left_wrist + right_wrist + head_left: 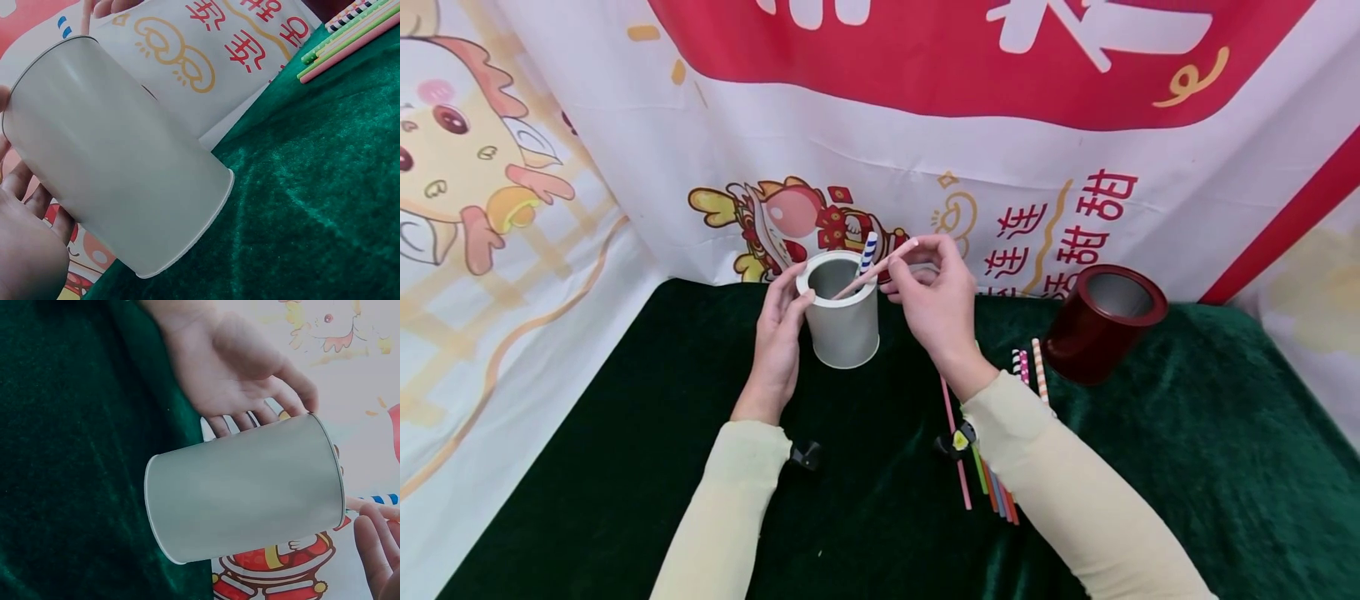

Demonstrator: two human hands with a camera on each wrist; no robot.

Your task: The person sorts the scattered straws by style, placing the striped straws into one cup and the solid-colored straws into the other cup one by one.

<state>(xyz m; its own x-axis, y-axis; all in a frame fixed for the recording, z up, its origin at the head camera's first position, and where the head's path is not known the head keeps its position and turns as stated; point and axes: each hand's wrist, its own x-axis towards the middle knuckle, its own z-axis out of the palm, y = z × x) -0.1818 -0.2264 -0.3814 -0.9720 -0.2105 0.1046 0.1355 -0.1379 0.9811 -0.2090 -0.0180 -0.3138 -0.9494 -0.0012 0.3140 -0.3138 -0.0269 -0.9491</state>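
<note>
Pink straw (868,274), likely light, crushable, suited its upper-end pinch by the right hand (940,293); left hand (780,325) gripped the cup (847,333).

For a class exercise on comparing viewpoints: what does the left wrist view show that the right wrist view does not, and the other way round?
Only the left wrist view: the loose straws lying on the green cloth, and the red lettering on the backdrop.

Only the right wrist view: the pale printed cartoon face near the top right.

Both: the gray canister, the left hand holding it, part of the right hand, parts of the pink straw and blue-and-white straw, plus cloth and backdrop.
</note>
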